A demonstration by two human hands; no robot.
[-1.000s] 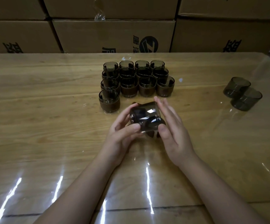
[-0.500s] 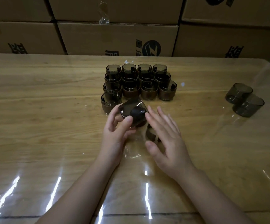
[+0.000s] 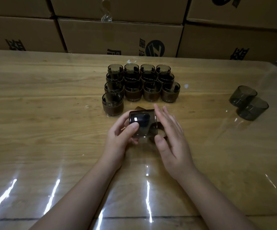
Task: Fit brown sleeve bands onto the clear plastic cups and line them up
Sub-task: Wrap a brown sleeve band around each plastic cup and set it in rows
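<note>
Left hand (image 3: 121, 138): fingers and thumb curled round a bare cup (image 3: 142, 122), tipped on its side low over the table (image 3: 51, 130). Right hand (image 3: 170, 135): flat open, fingers straight, just beside the cup, holding nothing. Loose brown band (image 3: 159, 126) lies partly under it. Cup looks light, thin-walled and slick, so I'd grip the wall near the rim without squeezing. Band looks soft, so take it by the edges. Beyond: banded cups (image 3: 139, 83) in rows, two spare cups (image 3: 248, 102) off right, cardboard boxes (image 3: 117, 39) behind.

Left hand (image 3: 121, 136): bare, thumbnail cut short.
Right hand (image 3: 172, 138): bare.
Forearms (image 3: 78, 196): bare, uncovered to frame edge at 6 o'clock.
</note>
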